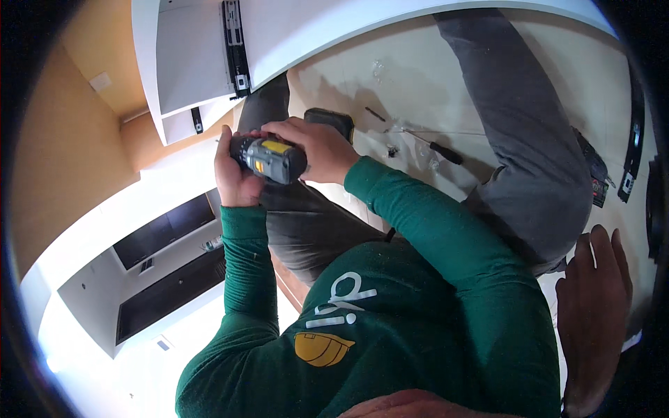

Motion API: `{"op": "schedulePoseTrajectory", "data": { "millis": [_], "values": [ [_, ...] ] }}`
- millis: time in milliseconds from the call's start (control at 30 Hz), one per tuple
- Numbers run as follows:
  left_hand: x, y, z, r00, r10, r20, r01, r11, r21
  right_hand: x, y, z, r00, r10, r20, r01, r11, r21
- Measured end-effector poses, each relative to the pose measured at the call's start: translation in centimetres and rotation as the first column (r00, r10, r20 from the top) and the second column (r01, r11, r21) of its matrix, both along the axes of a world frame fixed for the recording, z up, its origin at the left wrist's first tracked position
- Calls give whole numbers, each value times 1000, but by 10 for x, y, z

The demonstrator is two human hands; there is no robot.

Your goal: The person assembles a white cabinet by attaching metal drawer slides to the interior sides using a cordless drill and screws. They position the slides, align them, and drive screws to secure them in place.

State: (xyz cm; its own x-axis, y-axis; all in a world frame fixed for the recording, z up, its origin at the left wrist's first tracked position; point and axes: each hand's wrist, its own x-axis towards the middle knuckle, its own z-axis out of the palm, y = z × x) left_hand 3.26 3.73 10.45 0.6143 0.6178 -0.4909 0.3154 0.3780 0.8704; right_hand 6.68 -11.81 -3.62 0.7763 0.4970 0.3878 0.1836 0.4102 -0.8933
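Note:
A grey, black and yellow cordless drill (268, 159) is between my two hands, its rear end toward me. My left hand (237, 174) is closed around the front of the drill by the chuck. A thin tip shows just past those fingers, at the white cabinet (191, 66). My right hand (324, 150) wraps the drill's grip from the right, fingers over its top. A dark block (331, 121) beyond that hand looks like the drill's battery. Where the tip ends is too small to tell.
Black drawer slides (235, 52) are fixed to the cabinet. On the floor lie a black-handled screwdriver (446, 152), a short dark rod (375, 113), small hardware (392, 150) and clear plastic bits. Right of my grey-trousered leg (502, 97) are another power tool (594, 164) and a loose slide (633, 139).

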Motion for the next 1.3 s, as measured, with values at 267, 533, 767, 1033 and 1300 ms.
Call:
{"op": "schedulePoseTrajectory", "data": {
  "millis": [267, 533, 767, 1033, 1300],
  "values": [
    [21, -23, -12, 995, -33, 97, 37, 998, -43, 11, 1, 4, 899, 44, -436, 11, 992, 123],
    [57, -16, -55, 852, -459, 252, 521, 791, -320, 59, -29, 13, 364, 475, -801, -172, 880, 444],
    [105, -16, -69, 925, -218, 311, 280, 945, -171, 83, -42, 22, 709, 277, -648, -92, 948, 305],
    [102, 33, -69, 914, -363, 181, 397, 893, -212, 83, -16, 54, 700, 140, -700, -56, 988, 142],
    [110, 57, -52, 761, -646, 58, 644, 741, -192, 89, 4, 75, 607, 126, -784, 9, 986, 165]
  ]
}}
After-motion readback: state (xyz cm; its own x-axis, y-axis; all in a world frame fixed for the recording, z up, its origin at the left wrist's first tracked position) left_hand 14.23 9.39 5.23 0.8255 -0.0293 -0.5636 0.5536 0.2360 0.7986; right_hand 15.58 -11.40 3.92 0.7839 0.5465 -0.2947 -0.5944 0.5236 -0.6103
